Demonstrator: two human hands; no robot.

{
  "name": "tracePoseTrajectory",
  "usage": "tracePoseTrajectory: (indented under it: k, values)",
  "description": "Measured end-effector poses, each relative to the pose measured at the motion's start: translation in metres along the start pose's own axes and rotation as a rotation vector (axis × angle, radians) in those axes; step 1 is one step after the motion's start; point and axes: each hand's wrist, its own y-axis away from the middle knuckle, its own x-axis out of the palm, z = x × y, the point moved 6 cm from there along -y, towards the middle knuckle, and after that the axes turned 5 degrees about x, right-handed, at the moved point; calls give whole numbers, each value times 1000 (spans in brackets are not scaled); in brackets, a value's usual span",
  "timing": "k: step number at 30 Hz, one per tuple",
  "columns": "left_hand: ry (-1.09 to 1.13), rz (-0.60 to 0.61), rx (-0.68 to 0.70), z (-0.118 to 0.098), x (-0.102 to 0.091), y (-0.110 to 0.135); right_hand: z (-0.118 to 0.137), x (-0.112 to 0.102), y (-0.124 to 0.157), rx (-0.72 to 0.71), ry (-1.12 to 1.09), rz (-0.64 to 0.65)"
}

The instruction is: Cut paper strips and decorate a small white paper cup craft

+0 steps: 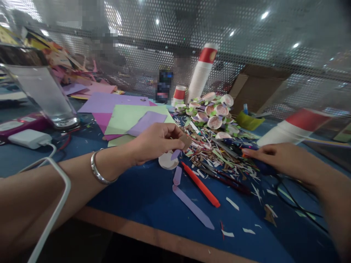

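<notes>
My left hand (161,140) pinches a small brown cardboard piece (187,141) between thumb and fingers. Just under its fingertips lie a white paper disc (168,161) and a small purple paper petal (175,155); whether the petal is held too I cannot tell. At the right, my right hand (285,157), partly blurred, is closed around a dark blue glue gun (264,166) with an orange trigger and a black cable. Between the hands lie a red marker (201,185), dark-handled scissors (227,179) and purple paper strips (193,207).
Paper scraps (208,153) cover the middle of the blue table (131,197). Behind them stand a heap of decorated discs (215,111) and stacked paper cups (201,73). Coloured sheets (123,117), a water glass (49,91) and a white charger (30,138) are at left.
</notes>
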Motion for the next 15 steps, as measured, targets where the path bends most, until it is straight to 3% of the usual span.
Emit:
tracePoseTrajectory:
  k: [3, 4, 6, 9, 15]
  values:
    - [40, -49, -17, -1, -1, -1, 14, -14, 15, 34, 84, -174]
    - [56, -62, -24, -1, -2, -1, 21, -20, 24, 49, 95, -298]
    - [93, -67, -33, -3, -2, 0, 45, -17, 43, -109, -86, -340]
    - [153, -9, -58, -5, 2, 2, 85, 1, 71, -411, -354, -218]
    - [258, 113, 4, -10, 12, 4, 126, 28, 94, -618, -496, 114]
